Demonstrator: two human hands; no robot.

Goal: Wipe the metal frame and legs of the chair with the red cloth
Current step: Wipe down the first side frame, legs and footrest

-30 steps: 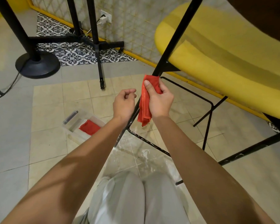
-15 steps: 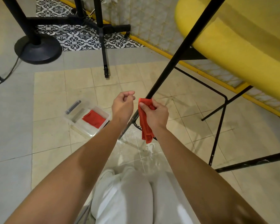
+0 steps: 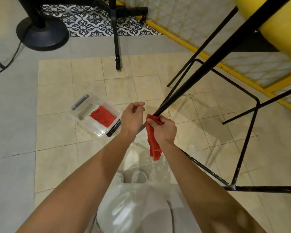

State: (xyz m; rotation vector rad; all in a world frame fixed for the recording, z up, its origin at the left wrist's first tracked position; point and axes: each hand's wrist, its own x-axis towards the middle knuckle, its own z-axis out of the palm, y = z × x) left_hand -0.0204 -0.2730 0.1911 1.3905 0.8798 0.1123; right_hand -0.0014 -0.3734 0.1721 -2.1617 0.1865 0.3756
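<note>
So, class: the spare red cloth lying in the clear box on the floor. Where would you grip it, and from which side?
Probably from straight above: the spare cloth lies flat on the bottom of the clear box, whose walls block any sideways approach. Pinch its edge nearest the person, where bare bottom leaves room for fingertips. The left hand, holding nothing, is nearest.

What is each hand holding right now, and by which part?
The right hand grips the red cloth by its upper end, against the black chair leg; the rest hangs free. The left hand holds nothing.
</note>
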